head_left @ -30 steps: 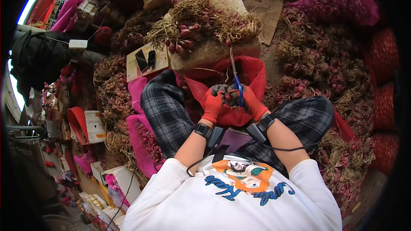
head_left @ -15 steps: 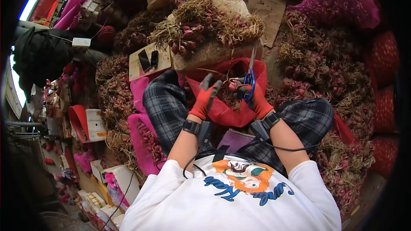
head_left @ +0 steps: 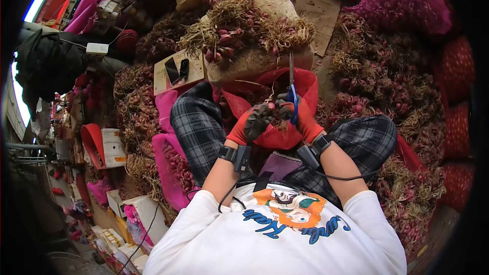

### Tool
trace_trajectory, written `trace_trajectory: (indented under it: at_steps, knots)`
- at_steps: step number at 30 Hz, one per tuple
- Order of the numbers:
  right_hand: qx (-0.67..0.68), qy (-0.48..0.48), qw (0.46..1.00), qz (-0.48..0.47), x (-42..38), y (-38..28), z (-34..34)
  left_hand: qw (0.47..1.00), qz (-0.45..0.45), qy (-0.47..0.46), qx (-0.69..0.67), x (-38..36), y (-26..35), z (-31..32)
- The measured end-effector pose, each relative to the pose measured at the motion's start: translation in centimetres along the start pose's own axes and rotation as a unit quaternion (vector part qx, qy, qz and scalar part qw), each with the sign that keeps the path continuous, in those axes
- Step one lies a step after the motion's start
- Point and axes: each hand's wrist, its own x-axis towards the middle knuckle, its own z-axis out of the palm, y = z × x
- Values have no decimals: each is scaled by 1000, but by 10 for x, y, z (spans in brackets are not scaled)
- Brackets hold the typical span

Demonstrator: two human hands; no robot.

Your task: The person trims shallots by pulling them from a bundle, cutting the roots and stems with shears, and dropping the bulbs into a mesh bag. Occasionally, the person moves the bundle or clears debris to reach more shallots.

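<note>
My left hand (head_left: 254,122), in a red glove with dark palm and fingers, is closed on a small pinkish shallot (head_left: 271,105). A thin dry stem rises from the bulb. Just beside it, my right hand (head_left: 303,117) in a matching glove grips blue-handled scissors (head_left: 292,91), their blades pointing away from me. The blades look nearly together and stand close to the stem. Both hands are over an open red mesh bag (head_left: 307,79) between my knees; its contents are mostly hidden.
Beyond the bag, bunches of dried shallots (head_left: 224,35) lie on a stone-like block (head_left: 244,69). A phone (head_left: 172,71) rests on a board (head_left: 194,71) to the left. Shallot heaps (head_left: 367,71) flank me, with filled red sacks (head_left: 457,130) at far right.
My left hand has come from spread fingers to a closed grip on the shallot, moving lower and nearer the right hand. The scissors have swung slightly left and more upright.
</note>
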Motion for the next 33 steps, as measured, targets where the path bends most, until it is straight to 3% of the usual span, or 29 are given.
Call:
trace_trajectory:
  at_steps: [2, 5, 7, 10, 11, 13, 14, 16, 19, 20, 21, 23, 25, 26, 29, 33]
  knots:
    - [-60, 1, 997, -52, 0, -13, 11, 999, -9, 1, -34, 3, -3, 0]
    - [-211, -59, 963, -159, 2, -5, 14, 980, -26, -57, -187, 6, 2, 7]
    - [-196, -66, 972, -111, -2, -7, 19, 952, -41, -94, -287, 5, 3, 13]
    - [-145, -69, 986, -41, -6, -9, 18, 972, -73, 24, -222, 2, 2, 20]
    - [-124, -69, 990, -18, -6, -9, 17, 977, -85, 25, -194, 2, 1, 20]
    - [-137, -48, 989, -42, -6, -6, 16, 984, -107, 31, -140, 3, 1, 19]
    - [-144, -37, 987, -54, -5, -6, 17, 969, -109, 71, -212, 5, -1, 20]
    - [-232, -39, 965, -114, -9, -6, 22, 918, -114, 146, -350, 12, -2, 27]
    - [-402, -15, 895, -192, -14, -8, 28, 955, -69, 45, -287, 7, -9, 18]
    - [-462, -3, 860, -215, -15, -8, 29, 973, -64, 68, -209, 4, -14, 18]
    - [-449, -4, 875, -182, -14, -3, 28, 986, -59, 91, -130, 0, -7, 30]
    - [-424, -4, 898, -118, -9, 5, 19, 984, -62, 117, -117, 5, -4, 39]
    - [-184, -47, 981, -41, -12, -2, 12, 956, -79, 130, -251, 13, -3, 38]
    - [-59, -68, 996, 0, -11, -6, 9, 950, -76, 125, -275, 14, -4, 33]
    - [-98, 28, 994, -43, 0, 0, -5, 909, -97, 76, -398, 16, -8, 11]
    - [-153, 8, 982, -115, -2, -2, 11, 939, -122, 111, -302, 14, -4, 18]
